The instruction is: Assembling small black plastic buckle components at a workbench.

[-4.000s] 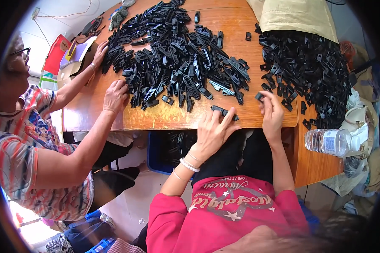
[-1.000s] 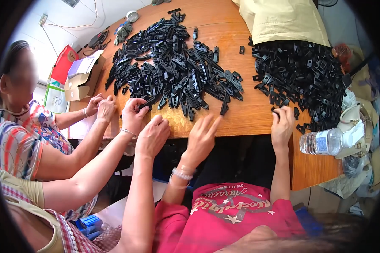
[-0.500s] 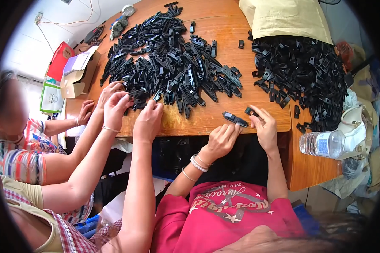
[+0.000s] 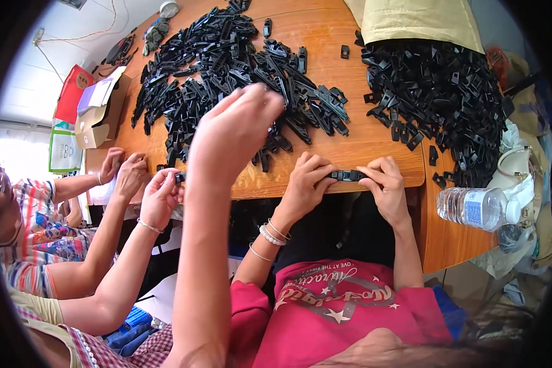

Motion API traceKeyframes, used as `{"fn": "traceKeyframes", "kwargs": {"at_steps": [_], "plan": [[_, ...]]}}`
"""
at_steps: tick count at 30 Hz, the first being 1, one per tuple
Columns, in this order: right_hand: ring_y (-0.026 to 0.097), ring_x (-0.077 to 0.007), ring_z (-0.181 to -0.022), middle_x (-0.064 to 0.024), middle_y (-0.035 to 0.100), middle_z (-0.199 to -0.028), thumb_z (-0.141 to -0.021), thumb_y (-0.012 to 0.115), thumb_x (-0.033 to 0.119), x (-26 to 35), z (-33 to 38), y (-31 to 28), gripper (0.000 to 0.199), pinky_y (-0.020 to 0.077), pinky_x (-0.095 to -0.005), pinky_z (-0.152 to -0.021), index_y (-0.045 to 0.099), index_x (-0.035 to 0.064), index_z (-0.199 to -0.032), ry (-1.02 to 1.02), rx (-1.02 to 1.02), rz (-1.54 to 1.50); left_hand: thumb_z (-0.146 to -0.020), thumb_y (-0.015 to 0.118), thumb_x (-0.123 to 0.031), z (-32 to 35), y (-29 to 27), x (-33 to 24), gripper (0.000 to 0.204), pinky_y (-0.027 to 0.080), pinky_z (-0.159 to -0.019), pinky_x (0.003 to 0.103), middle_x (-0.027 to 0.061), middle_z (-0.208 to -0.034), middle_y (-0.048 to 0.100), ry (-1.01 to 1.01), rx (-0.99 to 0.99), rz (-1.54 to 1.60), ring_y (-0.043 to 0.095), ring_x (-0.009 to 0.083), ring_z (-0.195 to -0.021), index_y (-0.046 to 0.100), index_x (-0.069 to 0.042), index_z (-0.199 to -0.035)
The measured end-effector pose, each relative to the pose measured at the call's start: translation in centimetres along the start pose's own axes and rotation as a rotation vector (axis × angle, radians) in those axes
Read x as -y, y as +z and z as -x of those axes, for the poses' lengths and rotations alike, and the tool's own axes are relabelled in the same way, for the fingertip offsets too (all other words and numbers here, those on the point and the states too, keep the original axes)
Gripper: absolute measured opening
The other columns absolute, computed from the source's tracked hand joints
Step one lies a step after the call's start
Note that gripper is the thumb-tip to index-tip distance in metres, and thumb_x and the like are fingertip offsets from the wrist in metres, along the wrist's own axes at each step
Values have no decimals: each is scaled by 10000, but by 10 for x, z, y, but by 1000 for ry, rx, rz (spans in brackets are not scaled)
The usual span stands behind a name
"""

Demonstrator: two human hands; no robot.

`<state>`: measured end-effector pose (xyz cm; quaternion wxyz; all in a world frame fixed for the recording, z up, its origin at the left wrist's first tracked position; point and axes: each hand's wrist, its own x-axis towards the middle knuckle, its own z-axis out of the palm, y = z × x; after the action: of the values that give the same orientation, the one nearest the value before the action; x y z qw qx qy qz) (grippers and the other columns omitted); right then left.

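At the table's front edge, both my hands hold one long black plastic buckle-like piece (image 4: 348, 175) level between them. My left hand (image 4: 306, 183), with bracelets at the wrist, pinches its left end. My right hand (image 4: 383, 186) has its thumb and fingers closed on the right end. Fingers cover both tips, so how the piece fits together there is partly hidden. Beyond my left hand spreads a large pile of long black plastic parts (image 4: 221, 55). Past my right hand lies a heap of short black plastic parts (image 4: 438, 92), spilling from a tan sack (image 4: 420, 24).
A co-worker's blurred hand (image 4: 233, 132) reaches over the long parts; that person's other hand (image 4: 161, 199) holds a small black part. Another person's hands (image 4: 129, 175) rest farther left. A clear plastic bottle (image 4: 472, 207) lies at right. Cardboard boxes (image 4: 101, 116) stand at far left.
My hands have come together: the long piece and the short part, held apart before, now form one line. The neighbouring co-worker's nearer hand has risen rightward over the pile; the other has drawn back.
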<state>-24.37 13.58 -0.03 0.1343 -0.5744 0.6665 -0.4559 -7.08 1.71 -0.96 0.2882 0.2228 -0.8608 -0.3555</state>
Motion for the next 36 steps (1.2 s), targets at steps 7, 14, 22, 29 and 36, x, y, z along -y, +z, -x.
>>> {"fn": "traceKeyframes", "kwargs": {"at_steps": [7, 14, 22, 29, 36], "plan": [[531, -196, -823, -31, 574, -857, -722, 728, 54, 6, -6, 20, 228, 379, -332, -748, 709, 33, -948, -38, 30, 49, -724, 686, 38, -1, -3, 3, 258, 475, -754, 344, 101, -927, 620, 61, -6, 42, 562, 275, -862, 652, 9, -978], [564, -256, -895, -104, 559, -1016, -832, 687, 60, -31, -15, -31, 332, 464, -381, -772, 629, 14, -1156, 174, -512, 552, -775, 745, -151, 60, -68, -20, 228, 490, -743, 367, 112, -851, 604, -156, 222, -168, 582, 294, -842, 647, -26, -938], [554, -289, -930, -120, 563, -998, -825, 632, -27, -29, -33, 9, 299, 443, -395, -811, 614, -10, -1123, 45, -346, 339, -782, 720, -161, -42, -10, 1, 339, 443, -812, 406, 163, -1104, 557, 133, -213, -476, 526, 336, -980, 611, -16, -1068], [556, -195, -864, -80, 546, -935, -818, 673, 2, -23, -41, -20, 246, 444, -316, -745, 640, 34, -1059, 136, -416, 219, -783, 715, -259, -42, 14, -5, 441, 397, -794, 385, 158, -1048, 541, 142, -152, -654, 493, 290, -958, 572, 41, -1074], [551, -77, -671, -7, 547, -758, -760, 781, 69, -21, -23, -5, 207, 449, -207, -594, 624, 11, -882, 447, -186, -380, -731, 662, 29, -28, 13, -2, 376, 423, -822, 422, 167, -1041, 557, 268, -75, -377, 509, 329, -943, 545, 20, -1089]]}}
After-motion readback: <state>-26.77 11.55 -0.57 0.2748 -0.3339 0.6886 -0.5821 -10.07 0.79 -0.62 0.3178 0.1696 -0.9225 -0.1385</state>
